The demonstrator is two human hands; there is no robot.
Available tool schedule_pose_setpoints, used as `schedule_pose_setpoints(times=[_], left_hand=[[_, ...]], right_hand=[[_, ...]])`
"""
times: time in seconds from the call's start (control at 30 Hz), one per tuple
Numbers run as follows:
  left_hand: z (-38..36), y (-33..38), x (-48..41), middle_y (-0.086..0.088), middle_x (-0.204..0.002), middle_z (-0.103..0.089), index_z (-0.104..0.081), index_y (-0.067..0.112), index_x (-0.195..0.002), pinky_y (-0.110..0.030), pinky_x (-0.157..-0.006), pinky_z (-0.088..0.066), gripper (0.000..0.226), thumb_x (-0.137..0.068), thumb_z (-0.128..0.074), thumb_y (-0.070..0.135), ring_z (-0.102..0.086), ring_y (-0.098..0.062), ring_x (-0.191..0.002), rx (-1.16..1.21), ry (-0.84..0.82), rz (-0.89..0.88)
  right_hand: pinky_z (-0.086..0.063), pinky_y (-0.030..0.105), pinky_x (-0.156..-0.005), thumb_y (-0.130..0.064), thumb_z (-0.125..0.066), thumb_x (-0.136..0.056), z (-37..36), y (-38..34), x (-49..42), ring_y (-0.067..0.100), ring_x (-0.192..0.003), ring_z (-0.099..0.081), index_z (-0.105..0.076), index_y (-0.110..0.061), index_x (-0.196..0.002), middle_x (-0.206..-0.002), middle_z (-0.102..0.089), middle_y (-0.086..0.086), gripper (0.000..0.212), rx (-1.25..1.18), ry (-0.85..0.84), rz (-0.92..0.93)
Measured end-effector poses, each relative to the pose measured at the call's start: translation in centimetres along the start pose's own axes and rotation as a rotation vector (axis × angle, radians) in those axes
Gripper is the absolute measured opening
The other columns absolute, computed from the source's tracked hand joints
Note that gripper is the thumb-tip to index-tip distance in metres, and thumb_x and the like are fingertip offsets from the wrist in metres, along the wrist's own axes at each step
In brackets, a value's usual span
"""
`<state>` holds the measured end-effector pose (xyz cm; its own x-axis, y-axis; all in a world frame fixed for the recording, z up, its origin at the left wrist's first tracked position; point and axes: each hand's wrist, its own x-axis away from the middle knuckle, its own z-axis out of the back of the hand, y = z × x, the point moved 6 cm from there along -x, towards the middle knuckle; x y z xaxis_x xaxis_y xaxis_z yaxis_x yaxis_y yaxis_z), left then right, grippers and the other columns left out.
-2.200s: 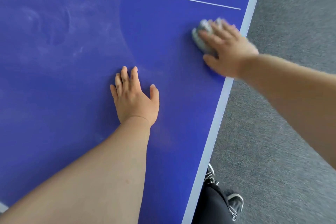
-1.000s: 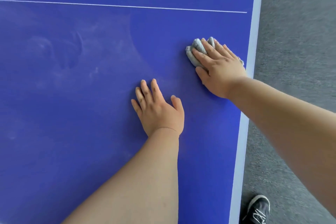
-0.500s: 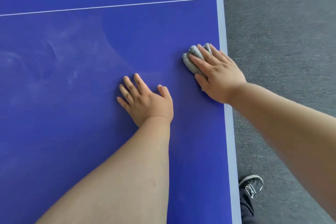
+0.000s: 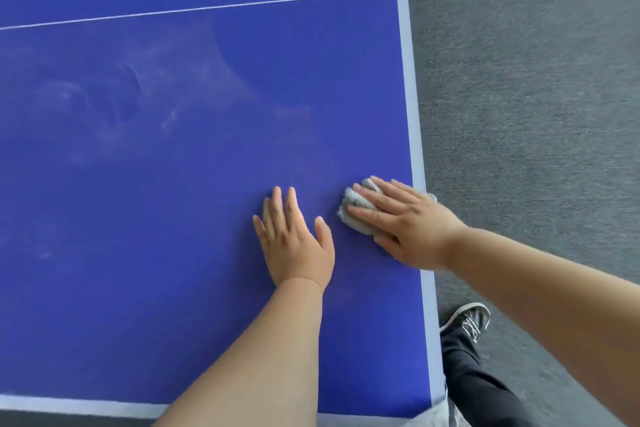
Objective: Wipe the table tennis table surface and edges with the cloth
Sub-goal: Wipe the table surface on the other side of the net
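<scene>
Right hand (image 4: 408,229) presses cloth (image 4: 353,205) (bunched) by table edge (image 4: 412,114)

Grey cloth (image 4: 353,206) bunched on blue table (image 4: 173,253), near right edge.

Floor: grey carpet (image 4: 536,114), short pile, finely speckled texture; it fills the right side of the view from top to bottom, running alongside the long edge of the table tennis table (image 4: 173,322); a narrow strip (image 4: 69,421) of the same floor, darker in tone, shows at the lower left beyond the table's end; carpet detail is sharp near the table and blurred toward the upper right corner; lighting: soft, even, diffuse across the floor; walls and windows lie outside the view.
</scene>
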<state>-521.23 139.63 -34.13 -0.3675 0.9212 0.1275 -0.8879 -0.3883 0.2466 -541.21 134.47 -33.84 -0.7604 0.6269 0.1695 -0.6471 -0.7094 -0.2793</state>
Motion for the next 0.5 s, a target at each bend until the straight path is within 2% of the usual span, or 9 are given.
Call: schedule_pose_setpoints(times=[0.07,0.1,0.17,0.2,0.3,0.37,0.43,0.5], left_hand=[[-0.9,-0.6,1.6,-0.004,-0.173,-0.012,-0.023,0.019,-0.163,-0.053,-0.129,-0.009,0.072,-0.098,-0.032,0.050,-0.012,-0.028,-0.159,-0.086,-0.059,-0.039],[-1.1,-0.7,1.5,-0.002,-0.174,-0.009,-0.020,0.022,-0.164,-0.052,-0.129,-0.008,0.074,-0.097,-0.027,0.053,-0.008,-0.026,-0.160,-0.119,-0.067,-0.047],[-1.4,-0.8,1.0,0.000,-0.174,-0.006,-0.016,0.025,-0.165,-0.052,-0.129,-0.008,0.076,-0.096,-0.024,0.055,-0.004,-0.024,-0.160,-0.161,-0.058,-0.048],[-1.4,-0.8,1.0,0.000,-0.174,-0.006,-0.016,0.026,-0.165,-0.052,-0.129,-0.008,0.076,-0.095,-0.025,0.055,-0.004,-0.024,-0.160,-0.165,-0.052,-0.050],[-1.3,-0.8,1.2,-0.001,-0.174,-0.009,-0.020,0.025,-0.164,-0.053,-0.129,-0.010,0.077,-0.094,-0.030,0.055,-0.006,-0.026,-0.160,-0.132,-0.047,-0.065],[-1.2,-0.8,1.1,-0.002,-0.174,-0.011,-0.022,0.024,-0.164,-0.054,-0.128,-0.010,0.077,-0.093,-0.031,0.055,-0.008,-0.028,-0.159,-0.126,-0.050,-0.070],[-1.0,-0.6,1.0,-0.004,-0.173,-0.012,-0.023,0.023,-0.163,-0.054,-0.128,-0.011,0.078,-0.093,-0.031,0.055,-0.008,-0.028,-0.159,-0.135,-0.056,-0.062],[-0.9,-0.5,1.0,-0.004,-0.173,-0.012,-0.023,0.023,-0.163,-0.054,-0.128,-0.011,0.079,-0.092,-0.030,0.056,-0.007,-0.029,-0.159,-0.145,-0.064,-0.062]], right_hand=[[-0.021,0.049,-0.128,-0.037,-0.048,-0.092,2.4,4.6,-4.3,0.035,-0.157,-0.023,-0.034,-0.025,-0.161,-0.169,-0.028,0.005,0.072,-0.039,0.058,-0.175],[-0.017,0.048,-0.128,-0.038,-0.045,-0.089,3.4,6.6,-6.3,0.035,-0.158,-0.019,-0.028,-0.026,-0.163,-0.170,-0.025,0.006,0.077,-0.070,0.055,-0.275],[-0.007,0.042,-0.130,-0.042,-0.034,-0.086,4.2,8.7,-8.8,0.026,-0.160,-0.006,-0.015,-0.036,-0.165,-0.174,-0.012,-0.002,0.081,-0.101,0.055,-0.430],[-0.003,0.041,-0.130,-0.041,-0.031,-0.085,4.0,8.4,-9.1,0.024,-0.161,-0.003,-0.013,-0.039,-0.164,-0.174,-0.008,-0.006,0.081,-0.106,0.062,-0.450],[-0.006,0.044,-0.130,-0.034,-0.036,-0.084,1.9,3.0,-5.6,0.027,-0.160,-0.011,-0.030,-0.038,-0.161,-0.173,-0.015,-0.006,0.077,-0.062,0.088,-0.274],[-0.011,0.048,-0.129,-0.033,-0.046,-0.086,-0.6,-1.6,-0.6,0.027,-0.160,-0.012,-0.033,-0.037,-0.161,-0.173,-0.015,-0.007,0.076,-0.048,0.071,-0.132],[-0.015,0.049,-0.128,-0.041,-0.053,-0.090,-2.1,-4.1,3.3,0.025,-0.160,-0.010,-0.032,-0.038,-0.161,-0.173,-0.013,-0.007,0.074,-0.047,0.045,-0.053],[-0.015,0.048,-0.128,-0.052,-0.053,-0.094,-1.9,-3.7,3.7,0.024,-0.160,-0.010,-0.030,-0.039,-0.161,-0.173,-0.013,-0.008,0.072,-0.022,0.011,0.014]])
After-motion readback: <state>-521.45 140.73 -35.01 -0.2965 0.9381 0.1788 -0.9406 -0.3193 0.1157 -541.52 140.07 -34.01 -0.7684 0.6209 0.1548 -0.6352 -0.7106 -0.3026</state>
